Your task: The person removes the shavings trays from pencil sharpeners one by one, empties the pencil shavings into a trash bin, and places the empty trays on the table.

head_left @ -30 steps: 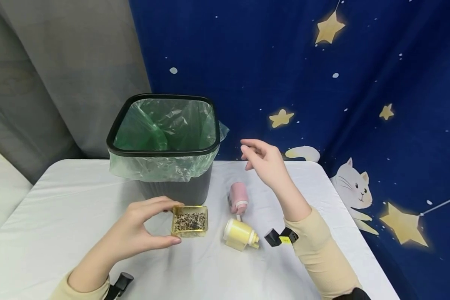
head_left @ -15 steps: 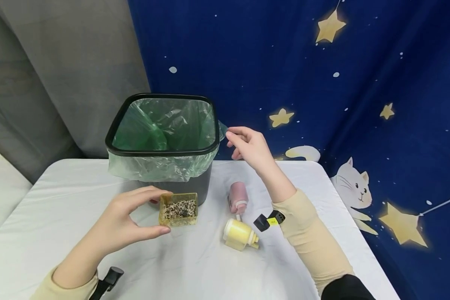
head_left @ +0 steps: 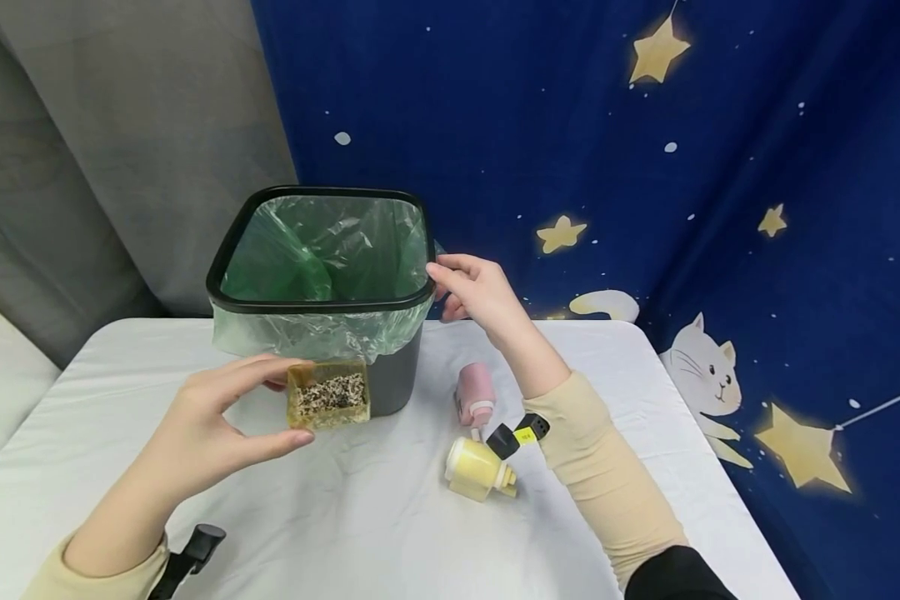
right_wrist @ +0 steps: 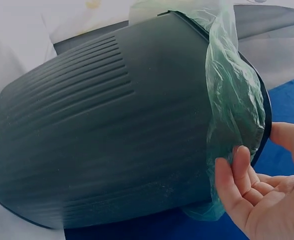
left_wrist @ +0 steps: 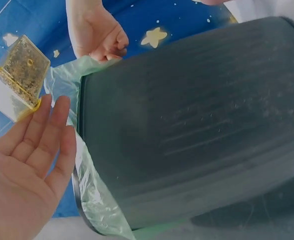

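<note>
In the head view my left hand (head_left: pixel 202 425) holds a small clear amber-tinted box (head_left: pixel 330 396) between thumb and fingers, tilted toward me. Dark and pale crumb-like bits cover its bottom. The box is held in front of the grey trash bin (head_left: pixel 393 375). My right hand (head_left: pixel 483 300) is at the bin's right side, its thumb at the black rim and fingers curled outside against the overhanging green liner bag (head_left: pixel 307 333). The right wrist view shows the thumb on the rim (right_wrist: pixel 267 102) and fingertips over the liner (right_wrist: pixel 224 100).
On the white table (head_left: pixel 412 550), right of the bin, lie a pink bottle (head_left: pixel 476 392) and a yellow bottle (head_left: pixel 480 471), both on their sides. Behind the table hang a grey curtain (head_left: pixel 165 150) and a blue curtain (head_left: pixel 510 117) with stars.
My left hand has carried the box left and upward toward the bin. The right hand has moved left from beside the bin to its rim. Bin and bottles stay put.
</note>
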Motion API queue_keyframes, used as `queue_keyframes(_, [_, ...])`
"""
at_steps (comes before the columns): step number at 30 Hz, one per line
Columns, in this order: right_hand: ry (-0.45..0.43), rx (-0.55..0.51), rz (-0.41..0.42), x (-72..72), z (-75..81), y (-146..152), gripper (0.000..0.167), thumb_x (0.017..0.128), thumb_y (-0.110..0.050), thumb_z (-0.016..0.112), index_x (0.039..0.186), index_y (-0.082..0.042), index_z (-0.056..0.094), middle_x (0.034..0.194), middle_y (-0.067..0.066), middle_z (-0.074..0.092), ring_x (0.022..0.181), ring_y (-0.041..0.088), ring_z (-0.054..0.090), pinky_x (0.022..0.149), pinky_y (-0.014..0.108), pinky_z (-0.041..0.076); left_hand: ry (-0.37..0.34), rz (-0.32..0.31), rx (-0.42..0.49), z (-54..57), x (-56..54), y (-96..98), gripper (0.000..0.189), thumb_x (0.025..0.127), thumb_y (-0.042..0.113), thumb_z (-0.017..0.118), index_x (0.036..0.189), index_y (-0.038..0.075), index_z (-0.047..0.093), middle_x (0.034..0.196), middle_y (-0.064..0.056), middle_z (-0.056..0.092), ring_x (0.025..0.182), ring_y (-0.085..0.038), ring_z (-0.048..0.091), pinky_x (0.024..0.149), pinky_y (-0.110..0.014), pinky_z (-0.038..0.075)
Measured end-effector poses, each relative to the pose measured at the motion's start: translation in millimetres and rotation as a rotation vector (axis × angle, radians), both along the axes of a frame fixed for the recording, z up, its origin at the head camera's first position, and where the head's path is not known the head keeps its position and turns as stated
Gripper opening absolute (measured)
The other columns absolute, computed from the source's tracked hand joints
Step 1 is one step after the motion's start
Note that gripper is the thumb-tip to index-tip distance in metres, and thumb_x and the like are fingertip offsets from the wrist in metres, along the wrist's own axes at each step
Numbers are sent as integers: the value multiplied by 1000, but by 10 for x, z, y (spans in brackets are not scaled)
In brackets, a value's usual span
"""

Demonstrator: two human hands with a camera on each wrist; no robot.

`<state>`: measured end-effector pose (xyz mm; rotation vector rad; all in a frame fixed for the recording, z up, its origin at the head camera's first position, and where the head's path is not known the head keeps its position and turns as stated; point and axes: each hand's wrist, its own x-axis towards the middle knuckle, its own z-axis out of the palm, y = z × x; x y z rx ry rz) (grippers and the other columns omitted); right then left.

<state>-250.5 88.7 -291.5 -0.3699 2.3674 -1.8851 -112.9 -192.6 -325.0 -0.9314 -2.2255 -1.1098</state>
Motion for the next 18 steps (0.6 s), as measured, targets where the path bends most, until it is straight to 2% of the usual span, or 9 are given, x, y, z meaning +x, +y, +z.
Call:
queue_keyframes(2, [-16, -41, 8, 7, -1, -13, 45, 95, -27, 62, 131, -2, 55, 87, 11, 64, 53, 16, 58, 59, 30, 55, 0, 34, 2, 20, 11, -14, 67, 51, 0, 90, 114, 5, 68, 104, 1, 67, 89, -6, 58, 83, -16, 41])
queue_keyframes(10, [-75, -162, 20, 14, 1, -53, 40, 96, -19, 60, 129, 3, 53, 82, 9, 60, 50, 14, 54, 58, 31, 55, 1, 100, 26, 98, 26, -47, 68, 49, -5, 89, 114, 4, 68, 102, 1, 67, 88, -1, 60, 84, -14, 43])
queue_keyframes(18, [-183, -370, 72, -13, -31, -71, 40, 97, -11, 56, 130, 7, 44, 74, 7, 59, 48, 13, 54, 57, 30, 55, -3, 194, 44, 200, 46, -72, 67, 52, -9, 88, 115, 5, 68, 100, 5, 67, 85, 1, 61, 83, -14, 42])
